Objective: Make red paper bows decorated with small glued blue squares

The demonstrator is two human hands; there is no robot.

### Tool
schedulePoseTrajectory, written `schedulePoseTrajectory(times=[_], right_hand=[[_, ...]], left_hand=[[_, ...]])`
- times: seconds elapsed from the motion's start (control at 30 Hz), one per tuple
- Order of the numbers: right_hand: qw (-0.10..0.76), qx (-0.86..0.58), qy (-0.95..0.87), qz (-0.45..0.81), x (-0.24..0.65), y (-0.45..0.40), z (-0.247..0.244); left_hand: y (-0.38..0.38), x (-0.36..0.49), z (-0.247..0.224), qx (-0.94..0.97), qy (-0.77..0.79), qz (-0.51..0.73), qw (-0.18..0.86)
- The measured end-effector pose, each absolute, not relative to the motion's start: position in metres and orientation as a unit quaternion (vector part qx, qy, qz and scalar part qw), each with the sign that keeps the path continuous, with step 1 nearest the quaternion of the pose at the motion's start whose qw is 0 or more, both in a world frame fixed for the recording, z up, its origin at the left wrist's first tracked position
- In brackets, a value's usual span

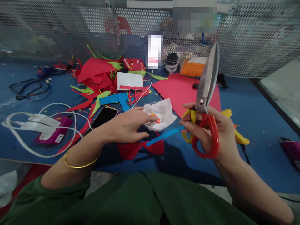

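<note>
My right hand (217, 131) holds a pair of scissors (207, 75), blades pointing up, a red handle loop hanging against the palm. A yellow loop beside it could be the other handle or a separate piece; I cannot tell which. Thumb and finger of this hand also pinch the end of a narrow blue paper strip (165, 136), which slants down to the left. My left hand (127, 123) reaches over a crumpled white tissue (165, 109) on a clear dish, fingers stretched out and thumb apart. Its fingertip is at small orange and red bits (155, 117) on the tissue.
Red paper (140, 148) lies below the dish, a large red sheet (178, 90) behind it. Red and green scraps (98, 75) pile up at the back left. A phone (104, 115), white cables (30, 150), a purple power strip (67, 122) and a yellow glue gun (240, 136) surround my hands.
</note>
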State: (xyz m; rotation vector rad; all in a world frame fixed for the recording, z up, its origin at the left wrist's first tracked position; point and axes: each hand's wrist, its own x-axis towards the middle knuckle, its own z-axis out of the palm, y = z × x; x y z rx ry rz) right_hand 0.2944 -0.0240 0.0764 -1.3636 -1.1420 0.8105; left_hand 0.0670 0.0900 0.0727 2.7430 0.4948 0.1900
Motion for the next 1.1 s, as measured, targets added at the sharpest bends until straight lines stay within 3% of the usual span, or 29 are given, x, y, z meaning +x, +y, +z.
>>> schedulePoseTrajectory(times=[0.33, 0.53, 0.7, 0.97, 1.1], right_hand=[[0.55, -0.573, -0.495, 0.353, 0.291, -0.009, 0.079], [0.543, -0.545, -0.519, 0.371, 0.29, 0.009, 0.089], [0.529, -0.534, -0.526, 0.399, 0.288, 0.014, 0.082], [0.529, -0.539, -0.529, 0.388, 0.288, 0.016, 0.069], [0.452, -0.597, -0.532, 0.397, 0.301, 0.009, 0.073]], left_hand=[[0.096, 0.073, 0.054, 0.98, 0.153, 0.028, 0.121], [0.096, 0.07, 0.072, 0.968, 0.171, 0.054, 0.173], [0.088, 0.082, 0.093, 0.876, 0.314, 0.184, 0.317], [0.083, 0.11, 0.082, 0.775, 0.333, 0.115, 0.525], [0.086, 0.106, 0.076, 0.711, 0.343, 0.128, 0.601]])
